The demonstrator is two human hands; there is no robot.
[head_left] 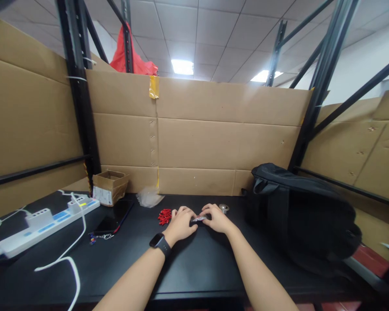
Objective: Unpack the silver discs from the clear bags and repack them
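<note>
Between my two hands is a small shiny, partly see-through piece (198,219) with a little red on it, lying close to the table top; its kind is too small to make out. My left hand (181,222), with a dark watch on its wrist, pinches the left end. The fingers of my right hand (216,218) are closed on the right end. A pile of small red pieces (164,217) lies just left of my left hand. Behind my right hand is a roll of tape (224,208), partly hidden.
A black backpack (298,216) fills the table's right side. On the left are a white power strip (48,224) with a cable, a dark phone or tablet (115,218), a key ring (104,236) and an open cardboard box (111,188). Clear plastic (149,197) lies near the cardboard wall (197,142).
</note>
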